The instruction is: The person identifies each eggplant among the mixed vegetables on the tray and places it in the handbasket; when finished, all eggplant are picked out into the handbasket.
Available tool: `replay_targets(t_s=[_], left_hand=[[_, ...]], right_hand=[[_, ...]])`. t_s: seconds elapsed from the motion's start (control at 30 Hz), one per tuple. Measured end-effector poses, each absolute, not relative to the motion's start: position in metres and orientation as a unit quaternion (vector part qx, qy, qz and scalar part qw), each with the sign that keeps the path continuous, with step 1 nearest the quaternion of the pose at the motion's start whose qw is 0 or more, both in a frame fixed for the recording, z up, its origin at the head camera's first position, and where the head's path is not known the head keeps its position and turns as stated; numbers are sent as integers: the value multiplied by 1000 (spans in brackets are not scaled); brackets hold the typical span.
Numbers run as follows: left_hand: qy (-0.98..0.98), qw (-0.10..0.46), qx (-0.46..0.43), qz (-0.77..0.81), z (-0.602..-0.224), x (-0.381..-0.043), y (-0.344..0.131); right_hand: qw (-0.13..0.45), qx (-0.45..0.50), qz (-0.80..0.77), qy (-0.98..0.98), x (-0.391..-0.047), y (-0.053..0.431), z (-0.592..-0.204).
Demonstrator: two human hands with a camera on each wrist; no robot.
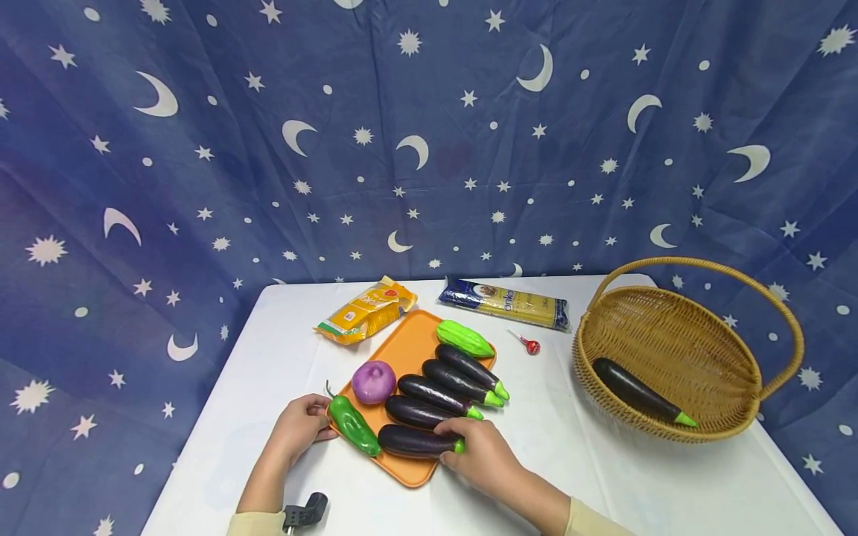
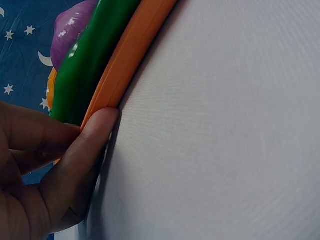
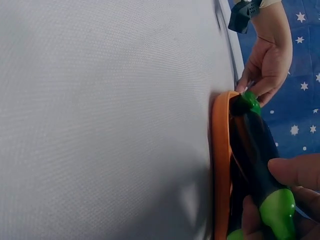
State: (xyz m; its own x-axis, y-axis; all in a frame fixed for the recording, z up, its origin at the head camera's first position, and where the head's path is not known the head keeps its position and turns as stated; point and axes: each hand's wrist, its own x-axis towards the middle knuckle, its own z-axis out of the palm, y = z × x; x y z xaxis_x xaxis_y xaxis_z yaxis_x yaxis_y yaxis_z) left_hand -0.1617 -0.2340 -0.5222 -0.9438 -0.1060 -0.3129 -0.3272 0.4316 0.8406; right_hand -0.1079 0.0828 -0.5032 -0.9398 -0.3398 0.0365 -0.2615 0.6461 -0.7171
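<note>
An orange tray [image 1: 410, 344] lies slanted on the table, bearing several dark eggplants [image 1: 439, 394], a purple onion [image 1: 373, 382], a green pepper [image 1: 354, 426] and a light green ridged gourd [image 1: 465, 338]. My left hand [image 1: 299, 430] pinches the tray's left corner beside the pepper; in the left wrist view the thumb [image 2: 100, 127] presses its outer wall. Near the green stem end of the closest eggplant [image 3: 255, 150], my right hand [image 1: 484, 459] grips it between thumb and fingers. That eggplant is over the tray's near end; whether it touches the tray cannot be told.
A wicker basket [image 1: 603, 313] with a tall handle stands at the right, one eggplant [image 1: 637, 388] inside. Behind the tray lie a yellow-orange packet [image 1: 369, 309] and a spaghetti pack [image 1: 506, 303]. A red lollipop [image 1: 532, 346] lies right of the tray. A starry curtain [image 1: 429, 149] hangs behind.
</note>
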Motion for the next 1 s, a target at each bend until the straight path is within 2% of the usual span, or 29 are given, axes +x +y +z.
replay_targets(t_s=[0.57, 1.0], left_hand=[[840, 108, -131, 516, -523, -163, -233], [841, 108, -141, 512, -526, -163, -233]], right_hand=[[24, -160, -434, 886, -110, 90, -491], [1, -84, -464, 882, -118, 105, -469]])
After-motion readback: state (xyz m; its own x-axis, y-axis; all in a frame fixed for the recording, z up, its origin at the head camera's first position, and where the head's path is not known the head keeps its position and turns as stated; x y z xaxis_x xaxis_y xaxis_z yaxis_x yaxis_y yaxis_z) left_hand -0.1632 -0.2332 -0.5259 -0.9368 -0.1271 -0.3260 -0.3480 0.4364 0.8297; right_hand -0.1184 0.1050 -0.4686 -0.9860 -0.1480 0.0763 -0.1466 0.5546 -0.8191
